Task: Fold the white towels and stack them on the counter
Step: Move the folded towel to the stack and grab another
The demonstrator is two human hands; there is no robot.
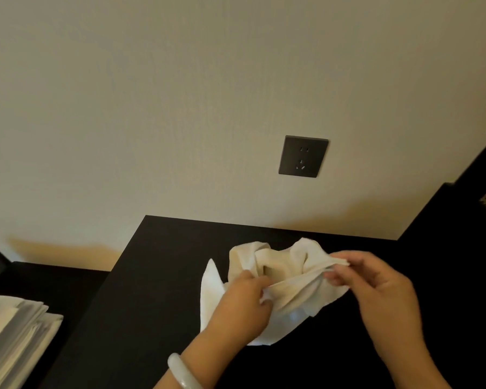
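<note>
A crumpled white towel (281, 273) lies bunched on the black counter (157, 276), partly lifted between both hands. My left hand (242, 301) grips the towel's edge at its left side, with a pale bangle on the wrist. To the right, my right hand (376, 287) pinches the same edge between thumb and fingers. The lower part of the towel rests on the counter under my left hand. A stack of folded white towels (14, 335) sits at the lower left, on a lower dark surface.
The cream wall rises right behind the counter, with a dark power socket (303, 156) above the towel. A black cabinet side (460, 220) with a woven panel stands at the right. The counter's left edge runs diagonally down toward the folded stack.
</note>
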